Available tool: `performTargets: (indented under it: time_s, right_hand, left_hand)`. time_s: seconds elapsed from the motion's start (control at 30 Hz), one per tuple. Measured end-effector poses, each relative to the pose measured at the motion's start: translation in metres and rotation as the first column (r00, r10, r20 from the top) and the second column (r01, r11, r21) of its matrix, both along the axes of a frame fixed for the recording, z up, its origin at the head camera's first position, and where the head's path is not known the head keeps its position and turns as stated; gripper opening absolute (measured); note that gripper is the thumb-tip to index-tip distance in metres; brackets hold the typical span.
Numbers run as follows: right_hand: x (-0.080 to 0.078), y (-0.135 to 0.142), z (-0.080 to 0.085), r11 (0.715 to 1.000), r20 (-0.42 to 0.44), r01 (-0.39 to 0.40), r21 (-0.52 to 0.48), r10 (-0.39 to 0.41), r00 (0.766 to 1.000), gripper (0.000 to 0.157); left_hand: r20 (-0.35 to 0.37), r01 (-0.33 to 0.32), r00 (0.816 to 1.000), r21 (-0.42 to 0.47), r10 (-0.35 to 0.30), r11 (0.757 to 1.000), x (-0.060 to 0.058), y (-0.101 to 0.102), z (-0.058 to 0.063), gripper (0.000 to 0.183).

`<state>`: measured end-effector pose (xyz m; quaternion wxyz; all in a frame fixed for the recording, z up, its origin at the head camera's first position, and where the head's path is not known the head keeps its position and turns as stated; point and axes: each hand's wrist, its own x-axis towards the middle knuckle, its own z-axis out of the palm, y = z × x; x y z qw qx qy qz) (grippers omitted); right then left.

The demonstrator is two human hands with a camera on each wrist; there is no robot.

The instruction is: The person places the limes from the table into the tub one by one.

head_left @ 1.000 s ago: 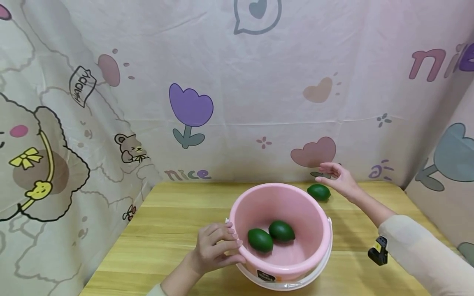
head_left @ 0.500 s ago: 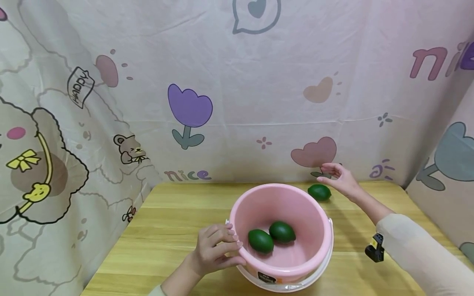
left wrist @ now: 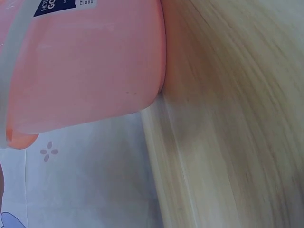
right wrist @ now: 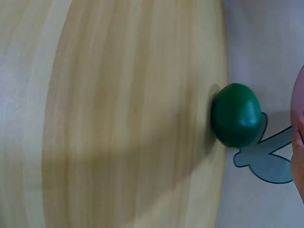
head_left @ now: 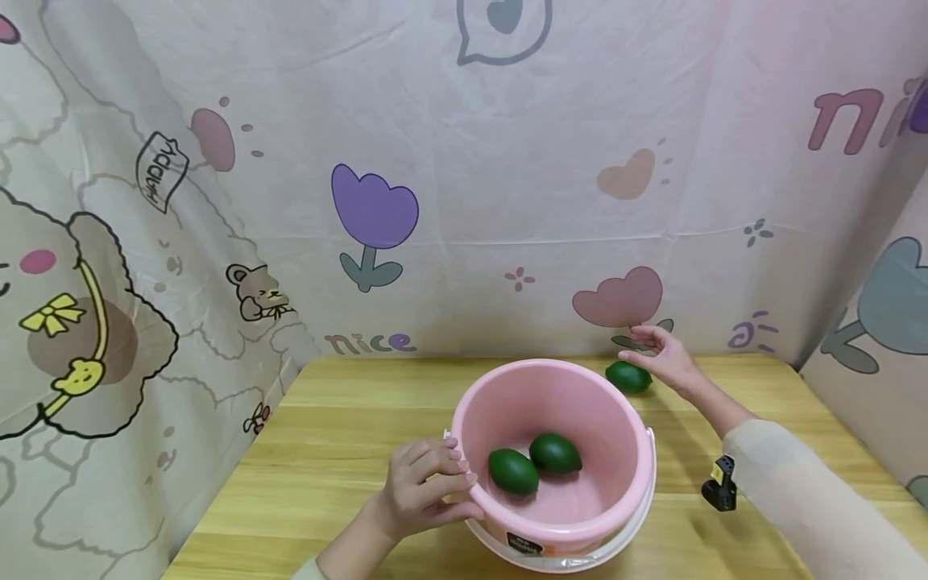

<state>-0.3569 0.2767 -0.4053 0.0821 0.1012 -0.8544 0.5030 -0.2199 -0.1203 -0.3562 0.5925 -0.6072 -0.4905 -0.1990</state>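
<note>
A pink bucket (head_left: 551,528) with a white handle stands on the wooden table. Two dark green limes, a left one (head_left: 513,473) and a right one (head_left: 555,453), lie on its bottom. My left hand (head_left: 424,487) holds the bucket's left rim, fingers bent at the edge and thumb lower down. Behind the bucket, to the right, a third lime (head_left: 628,377) rests on the table near its back edge; it also shows in the right wrist view as a green lime (right wrist: 236,115). My right hand (head_left: 667,361) hovers just above and right of this lime, thumb and fingers apart, holding nothing.
The wooden table (head_left: 348,427) ends at the back against a printed cloth (head_left: 464,201) with tulips and hearts. A similar cloth hangs along the left side. A small black device (head_left: 720,485) sits on the right wrist.
My right forearm has shifted slightly left, with the hand staying close over the third lime. The left hand, the bucket and the limes show no real movement.
</note>
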Motion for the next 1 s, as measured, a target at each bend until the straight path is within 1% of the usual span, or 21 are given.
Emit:
performTargets:
  time_s: [0.23,0.43,0.6,0.8,1.0]
  right_hand:
    - [-0.009,-0.002,-0.014,1.0,0.012,-0.002,0.0,0.002,1.0,0.067]
    - [-0.012,-0.001,-0.017,0.999,0.002,0.028,0.02,-0.028,1.0,0.066]
    - [-0.014,0.003,-0.021,0.999,0.008,0.036,0.039,-0.036,0.999,0.068]
    - [-0.015,0.005,-0.027,0.996,-0.022,0.029,0.085,-0.027,0.999,0.068]
    - [-0.017,0.006,-0.034,0.996,-0.021,0.028,0.088,-0.026,0.999,0.068]
  left_hand:
    - [-0.004,-0.008,1.0,-0.003,0.008,1.0,0.0,-0.002,0.0,0.035]
    - [-0.012,-0.009,1.0,0.003,0.009,1.0,0.0,-0.001,0.0,0.035]
    - [-0.021,-0.014,1.0,0.011,0.014,1.0,0.001,-0.001,0.001,0.036]
    - [-0.016,-0.008,1.0,0.004,0.008,1.0,0.0,-0.001,0.0,0.035]
    - [-0.012,-0.008,1.0,0.0,0.008,1.0,-0.001,-0.001,0.0,0.035]
